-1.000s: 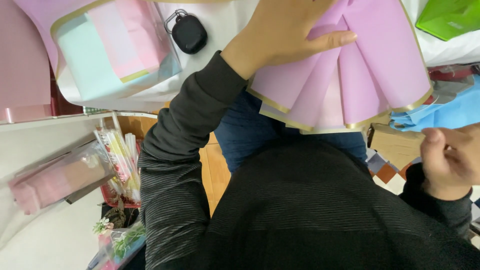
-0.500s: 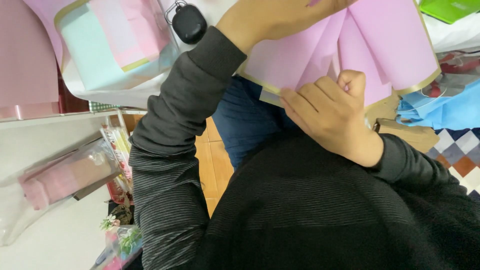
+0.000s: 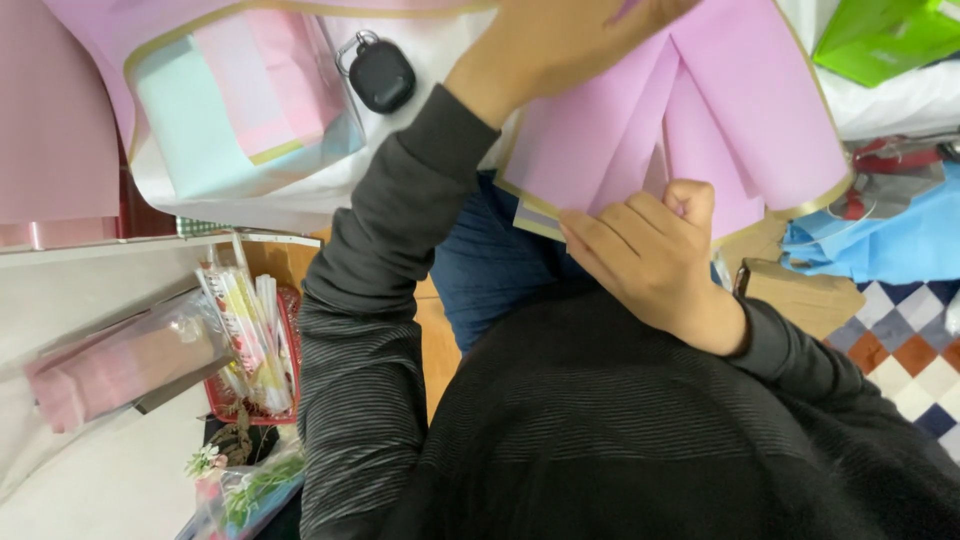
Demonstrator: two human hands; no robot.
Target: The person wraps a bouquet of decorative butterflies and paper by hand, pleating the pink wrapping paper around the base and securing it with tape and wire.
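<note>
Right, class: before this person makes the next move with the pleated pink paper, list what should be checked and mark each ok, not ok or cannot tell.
1. Right hand grips the pink paper at its lower edge: ok.
2. Left hand lies on the paper's top: ok.
3. Pleats fan out from the pinch, gold edge showing: ok.
4. How the left hand's fingertips sit on the paper: cannot tell, they are cut off by the frame.
5. Key fob lies apart from the paper: ok.
6. Blue sheet lies beside the paper, to the right: ok.
</note>
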